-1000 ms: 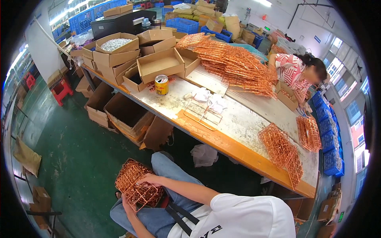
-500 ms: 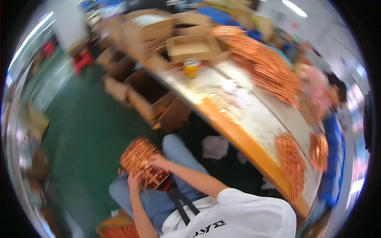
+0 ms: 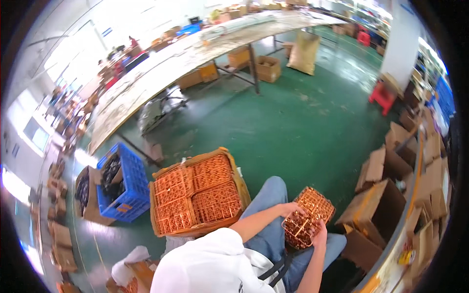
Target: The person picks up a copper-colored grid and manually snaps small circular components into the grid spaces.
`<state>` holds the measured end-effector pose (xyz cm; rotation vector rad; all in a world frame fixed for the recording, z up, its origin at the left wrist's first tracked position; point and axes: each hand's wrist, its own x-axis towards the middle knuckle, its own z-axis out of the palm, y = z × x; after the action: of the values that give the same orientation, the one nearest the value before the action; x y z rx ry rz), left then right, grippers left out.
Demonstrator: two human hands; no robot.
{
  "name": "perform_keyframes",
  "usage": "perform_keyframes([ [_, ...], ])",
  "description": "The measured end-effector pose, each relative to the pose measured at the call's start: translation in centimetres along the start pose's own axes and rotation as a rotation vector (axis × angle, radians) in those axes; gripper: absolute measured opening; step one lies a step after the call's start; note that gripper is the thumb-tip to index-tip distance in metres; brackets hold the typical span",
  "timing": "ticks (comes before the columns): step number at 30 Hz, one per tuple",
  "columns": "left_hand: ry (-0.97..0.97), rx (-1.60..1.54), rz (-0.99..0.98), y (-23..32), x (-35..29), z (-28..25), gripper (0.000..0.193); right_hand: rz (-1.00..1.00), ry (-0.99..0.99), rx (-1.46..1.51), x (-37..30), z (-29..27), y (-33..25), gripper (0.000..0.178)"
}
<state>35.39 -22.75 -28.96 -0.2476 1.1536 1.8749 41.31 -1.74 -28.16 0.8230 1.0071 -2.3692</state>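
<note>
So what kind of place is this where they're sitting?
It's probably a factory workshop. There's a cardboard box packed with copper-coloured wire racks, and a long worktable. The person is handling more copper-coloured wirework.

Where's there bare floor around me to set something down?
The widest free patch is the green floor beyond the coppery wire basket you're holding, bordered by the long pale table, the upright tan sack and the open brown cardboard cartons. It's crowded to your left, where the blue plastic crate and the cardboard box of coppery wire racks stand close together.
</note>
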Motion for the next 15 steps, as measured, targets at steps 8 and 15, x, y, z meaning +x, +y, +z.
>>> perform_keyframes([
  [8, -0.108, -0.149, -0.117, 0.5, -0.3, 0.3, 0.015, 0.01, -0.146, -0.119, 0.9, -2.2, 0.0, 0.018],
  [15, -0.127, -0.15, -0.153, -0.2, 0.6, 0.0, 0.02, -0.056, 0.209, -0.443, 0.9, -1.4, 1.0, 0.013],
])
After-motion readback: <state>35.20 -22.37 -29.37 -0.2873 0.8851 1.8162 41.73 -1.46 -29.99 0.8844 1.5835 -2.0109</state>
